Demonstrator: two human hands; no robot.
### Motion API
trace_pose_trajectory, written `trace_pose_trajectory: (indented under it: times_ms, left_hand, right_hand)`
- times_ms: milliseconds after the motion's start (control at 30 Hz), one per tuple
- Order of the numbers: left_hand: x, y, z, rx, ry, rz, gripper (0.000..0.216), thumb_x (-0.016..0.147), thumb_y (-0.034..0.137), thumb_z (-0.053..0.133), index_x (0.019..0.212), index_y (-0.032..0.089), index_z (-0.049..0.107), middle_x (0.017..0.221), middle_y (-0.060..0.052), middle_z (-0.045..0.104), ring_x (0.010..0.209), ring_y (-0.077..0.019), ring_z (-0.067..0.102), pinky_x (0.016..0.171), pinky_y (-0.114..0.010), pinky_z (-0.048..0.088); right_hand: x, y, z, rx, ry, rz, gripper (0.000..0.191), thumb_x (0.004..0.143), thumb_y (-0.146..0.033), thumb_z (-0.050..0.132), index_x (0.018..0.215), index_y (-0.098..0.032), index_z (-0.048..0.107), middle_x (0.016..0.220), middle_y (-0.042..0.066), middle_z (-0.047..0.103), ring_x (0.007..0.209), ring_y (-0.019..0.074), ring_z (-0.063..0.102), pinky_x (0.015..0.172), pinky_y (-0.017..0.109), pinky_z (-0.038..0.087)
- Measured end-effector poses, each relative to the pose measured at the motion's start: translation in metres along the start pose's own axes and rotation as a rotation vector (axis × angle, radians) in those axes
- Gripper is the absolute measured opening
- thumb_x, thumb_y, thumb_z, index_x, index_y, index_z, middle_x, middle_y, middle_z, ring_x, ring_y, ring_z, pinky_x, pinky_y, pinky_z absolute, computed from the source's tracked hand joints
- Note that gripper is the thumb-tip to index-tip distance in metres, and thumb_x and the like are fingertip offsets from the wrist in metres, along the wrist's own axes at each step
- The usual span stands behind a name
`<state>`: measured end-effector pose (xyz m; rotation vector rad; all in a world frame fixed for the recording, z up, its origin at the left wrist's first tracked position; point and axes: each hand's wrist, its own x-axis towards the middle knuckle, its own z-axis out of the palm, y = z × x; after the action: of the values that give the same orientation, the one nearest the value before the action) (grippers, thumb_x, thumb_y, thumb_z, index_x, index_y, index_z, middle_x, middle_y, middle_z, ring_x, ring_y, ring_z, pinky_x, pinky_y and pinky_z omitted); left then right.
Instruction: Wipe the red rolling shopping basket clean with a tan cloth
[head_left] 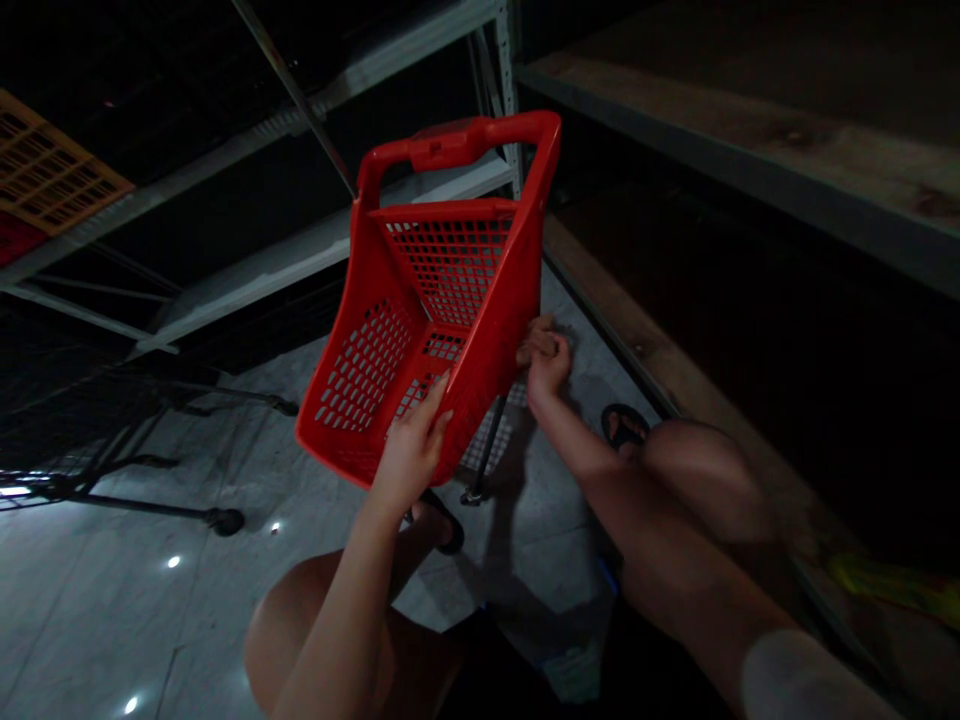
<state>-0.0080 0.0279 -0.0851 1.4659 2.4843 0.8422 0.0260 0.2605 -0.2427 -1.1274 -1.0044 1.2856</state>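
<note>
A red plastic basket (442,300) with a perforated body and a moulded handle at its top is held tilted above the floor. My left hand (412,440) grips its near lower rim, fingers curled over the edge. My right hand (546,358) is closed in a fist against the basket's right side, low down; what it pinches is hidden. A thin dark metal rod (487,452) with a small wheel at its end hangs below the basket. My bare knees and sandalled feet sit under it.
Metal shelving (315,110) runs along the left with an orange crate (45,170) on it. Wooden shelf boards (750,140) stand close on the right. Dark wheeled frames (150,505) lie on the pale tiled floor at left.
</note>
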Motion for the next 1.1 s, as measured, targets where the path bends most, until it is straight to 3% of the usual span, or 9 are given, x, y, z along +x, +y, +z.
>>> trace_pose_trajectory:
  times_ms: [133, 267, 467, 567, 700, 867, 933, 1000, 1100]
  left_hand:
    - [-0.011, 0.000, -0.005, 0.027, -0.011, -0.019, 0.051, 0.101, 0.030, 0.053, 0.151, 0.026, 0.053, 0.148, -0.003, 0.062, 0.132, -0.0213, 0.064, 0.116, -0.036, 0.052]
    - [-0.014, -0.003, -0.009, 0.030, -0.011, 0.000, 0.049, 0.101, 0.030, 0.054, 0.150, 0.025, 0.055, 0.146, -0.002, 0.064, 0.124, -0.0201, 0.069, 0.111, -0.033, 0.055]
    - [-0.001, -0.009, -0.006, -0.019, 0.014, 0.006, 0.050, 0.099, 0.027, 0.055, 0.150, 0.025, 0.055, 0.148, -0.001, 0.062, 0.133, -0.0209, 0.063, 0.115, -0.034, 0.052]
    - [0.006, -0.010, -0.003, -0.055, 0.021, -0.025, 0.051, 0.099, 0.027, 0.056, 0.150, 0.024, 0.054, 0.149, -0.002, 0.061, 0.135, -0.0217, 0.062, 0.116, -0.036, 0.050]
    - [0.012, -0.010, 0.000, -0.099, 0.033, -0.032, 0.052, 0.099, 0.026, 0.056, 0.150, 0.023, 0.054, 0.149, -0.003, 0.062, 0.138, -0.0215, 0.059, 0.119, -0.037, 0.047]
    - [0.013, -0.006, 0.002, -0.133, 0.037, -0.047, 0.052, 0.098, 0.025, 0.057, 0.150, 0.024, 0.055, 0.150, -0.003, 0.060, 0.140, -0.0206, 0.057, 0.123, -0.038, 0.043]
    - [0.011, -0.004, 0.002, -0.158, 0.037, -0.047, 0.052, 0.098, 0.026, 0.058, 0.149, 0.023, 0.055, 0.150, -0.004, 0.061, 0.140, -0.0204, 0.058, 0.123, -0.038, 0.042]
    - [0.009, -0.003, 0.002, -0.183, 0.040, -0.039, 0.051, 0.098, 0.027, 0.058, 0.148, 0.021, 0.056, 0.149, -0.005, 0.061, 0.139, -0.0202, 0.058, 0.122, -0.037, 0.042]
    - [0.009, -0.003, -0.001, -0.209, 0.033, -0.037, 0.050, 0.098, 0.028, 0.058, 0.148, 0.021, 0.057, 0.150, -0.004, 0.061, 0.139, -0.0203, 0.058, 0.122, -0.037, 0.042]
  right_hand:
    - [0.029, -0.001, 0.011, -0.010, 0.068, -0.026, 0.034, 0.068, -0.013, 0.052, 0.100, -0.017, 0.062, 0.104, 0.007, 0.068, 0.095, 0.0188, 0.064, 0.099, 0.038, 0.051]
    - [-0.022, -0.017, 0.004, -0.033, -0.023, -0.127, 0.037, 0.066, -0.012, 0.049, 0.098, -0.020, 0.065, 0.103, 0.005, 0.069, 0.100, 0.0209, 0.064, 0.101, 0.041, 0.051]
    - [-0.135, -0.047, -0.045, -0.057, -0.612, -0.238, 0.032, 0.070, -0.010, 0.055, 0.093, -0.028, 0.070, 0.096, 0.004, 0.068, 0.094, 0.0246, 0.065, 0.086, 0.039, 0.056]
    - [-0.160, -0.044, -0.059, -0.065, -0.788, -0.230, 0.033, 0.071, -0.010, 0.056, 0.092, -0.030, 0.072, 0.095, 0.003, 0.067, 0.092, 0.0233, 0.067, 0.081, 0.036, 0.056]
    - [-0.133, -0.033, -0.049, -0.030, -0.708, -0.242, 0.030, 0.066, -0.012, 0.054, 0.088, -0.025, 0.072, 0.098, 0.004, 0.069, 0.096, 0.0214, 0.067, 0.088, 0.034, 0.054]
    - [-0.042, -0.035, -0.008, 0.005, -0.288, -0.146, 0.032, 0.065, -0.017, 0.056, 0.095, -0.021, 0.067, 0.098, 0.004, 0.070, 0.096, 0.0221, 0.064, 0.097, 0.041, 0.052]
    - [-0.021, -0.040, 0.006, -0.002, -0.214, -0.108, 0.034, 0.064, -0.016, 0.054, 0.096, -0.021, 0.065, 0.099, 0.004, 0.070, 0.096, 0.0216, 0.064, 0.099, 0.041, 0.052]
    - [-0.023, -0.044, 0.012, -0.012, -0.251, -0.092, 0.035, 0.064, -0.015, 0.053, 0.096, -0.021, 0.065, 0.099, 0.004, 0.070, 0.096, 0.0219, 0.064, 0.098, 0.041, 0.052]
    - [-0.064, -0.050, -0.002, -0.033, -0.392, -0.117, 0.037, 0.063, -0.014, 0.051, 0.096, -0.021, 0.068, 0.097, 0.004, 0.071, 0.095, 0.0231, 0.064, 0.095, 0.039, 0.053]
